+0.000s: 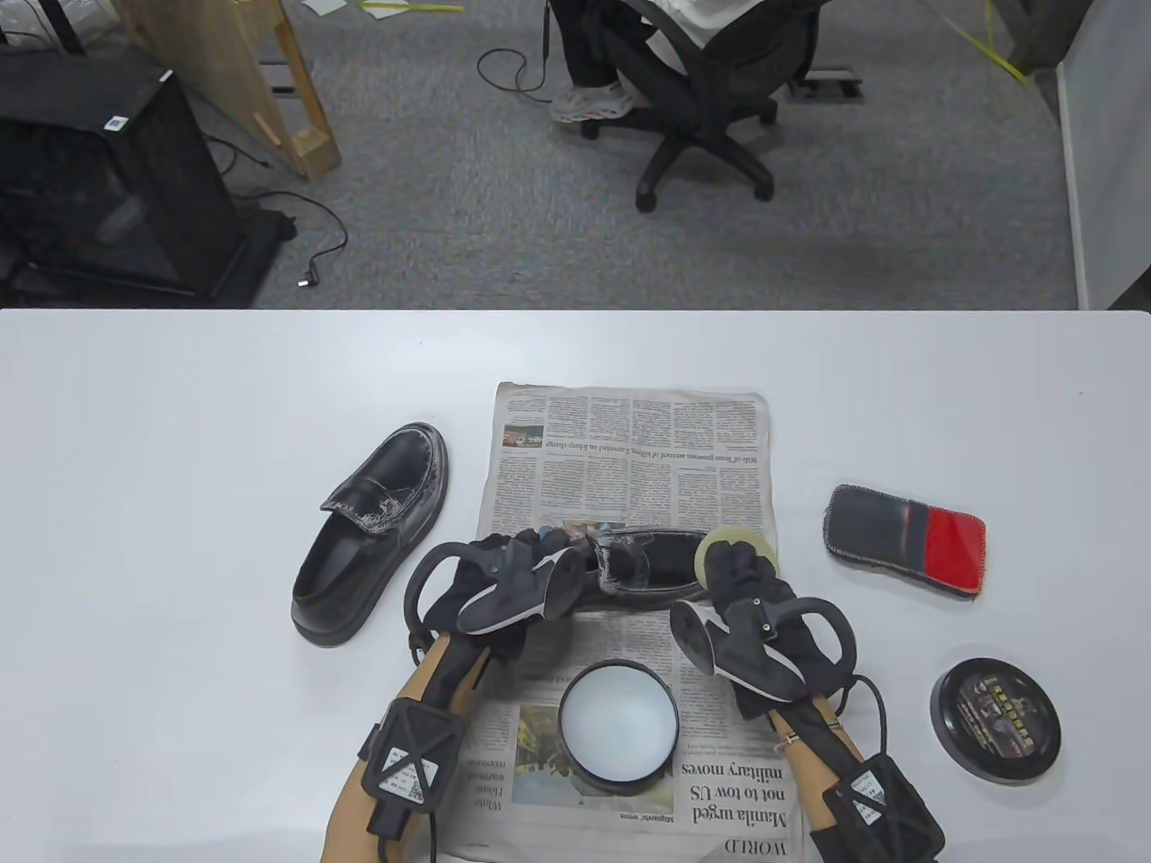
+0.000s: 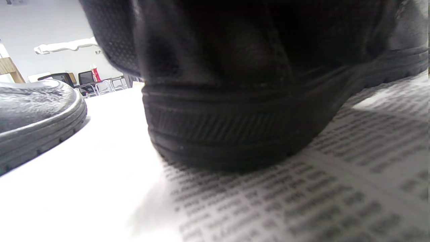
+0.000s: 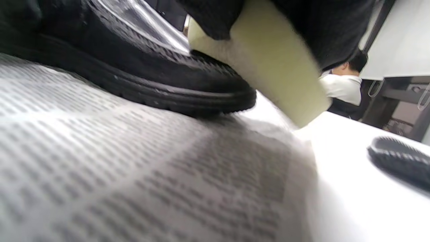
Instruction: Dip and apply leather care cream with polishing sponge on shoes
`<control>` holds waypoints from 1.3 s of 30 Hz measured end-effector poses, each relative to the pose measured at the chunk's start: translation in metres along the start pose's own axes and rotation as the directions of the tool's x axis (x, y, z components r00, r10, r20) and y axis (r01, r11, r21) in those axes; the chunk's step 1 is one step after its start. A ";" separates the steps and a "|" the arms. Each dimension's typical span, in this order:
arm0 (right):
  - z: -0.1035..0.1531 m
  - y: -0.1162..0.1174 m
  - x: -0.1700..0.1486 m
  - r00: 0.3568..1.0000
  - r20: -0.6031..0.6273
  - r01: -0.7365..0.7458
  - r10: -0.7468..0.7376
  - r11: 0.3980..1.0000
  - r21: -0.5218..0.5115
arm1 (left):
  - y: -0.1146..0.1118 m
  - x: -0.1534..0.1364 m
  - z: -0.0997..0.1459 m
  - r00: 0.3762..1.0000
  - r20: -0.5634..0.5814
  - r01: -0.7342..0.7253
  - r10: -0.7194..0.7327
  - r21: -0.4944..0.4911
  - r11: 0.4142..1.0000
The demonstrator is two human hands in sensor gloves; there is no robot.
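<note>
Sponge (image 1: 724, 550), soft, compressible, being pinched in right hand (image 1: 751, 611), pressing toe of shoe (image 1: 647, 566) lying on newspaper (image 1: 629, 449). Left hand (image 1: 490, 584) gripping heel, steadying stiff, likely cream-slick leather. Cream tin (image 1: 618, 726) sitting open nearby.

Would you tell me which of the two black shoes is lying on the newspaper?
It is the shoe between the two hands, resting on the newspaper just beyond the open cream tin. The other shoe sits to its left, on the bare white table.

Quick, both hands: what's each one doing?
Left hand: grips the heel of the shoe on the newspaper.
Right hand: holds the polishing sponge at its toe.
</note>
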State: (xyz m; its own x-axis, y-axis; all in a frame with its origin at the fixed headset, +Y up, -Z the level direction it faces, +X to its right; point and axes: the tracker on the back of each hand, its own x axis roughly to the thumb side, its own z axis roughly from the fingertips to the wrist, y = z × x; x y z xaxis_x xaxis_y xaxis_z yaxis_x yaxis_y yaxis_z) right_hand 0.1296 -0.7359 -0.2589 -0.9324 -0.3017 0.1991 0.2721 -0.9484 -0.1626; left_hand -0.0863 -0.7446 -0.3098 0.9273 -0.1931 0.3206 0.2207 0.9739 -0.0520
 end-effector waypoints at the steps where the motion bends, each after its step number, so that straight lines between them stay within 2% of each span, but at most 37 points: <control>1: -0.002 -0.002 0.003 0.999 0.011 0.036 -0.036 0.999 -0.014 | 0.000 0.000 0.000 1.000 0.003 -0.002 0.002 -0.001 1.000; 4: -0.016 -0.001 0.006 0.985 0.004 0.173 -0.173 0.985 0.003 | 0.000 0.000 -0.001 1.000 0.007 -0.004 0.004 -0.008 1.000; 10: -0.038 0.011 -0.008 0.983 -0.117 0.147 -0.141 0.988 0.043 | 0.000 0.000 0.000 1.000 -0.001 0.006 -0.006 -0.001 1.000; 16: -0.024 0.015 -0.020 0.990 -0.111 0.089 -0.082 0.994 0.063 | 0.001 0.001 0.000 1.000 -0.018 0.020 -0.020 0.008 1.000; 23: 0.003 0.001 -0.002 0.999 0.016 0.035 -0.035 0.999 -0.010 | 0.001 0.001 0.000 1.000 -0.008 0.022 -0.022 0.006 1.000; 28: -0.011 -0.004 0.007 0.984 0.016 0.176 -0.175 0.984 -0.039 | 0.001 0.002 -0.001 1.000 0.003 0.010 -0.010 -0.001 1.000; 34: -0.038 0.009 -0.006 0.986 -0.107 0.131 -0.127 0.991 0.030 | 0.000 0.001 0.000 1.000 -0.002 0.010 -0.010 0.015 1.000; 39: -0.027 0.015 -0.015 0.994 -0.108 0.036 -0.031 0.998 0.045 | 0.001 0.002 0.001 1.000 -0.015 0.021 -0.021 0.015 1.000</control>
State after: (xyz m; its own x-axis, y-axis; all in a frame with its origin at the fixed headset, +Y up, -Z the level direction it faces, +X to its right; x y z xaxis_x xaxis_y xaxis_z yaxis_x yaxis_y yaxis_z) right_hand 0.1412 -0.7430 -0.2900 -0.9605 -0.2602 0.0987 0.2491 -0.9620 -0.1116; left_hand -0.0848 -0.7441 -0.3085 0.9270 -0.2149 0.3075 0.2356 0.9714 -0.0312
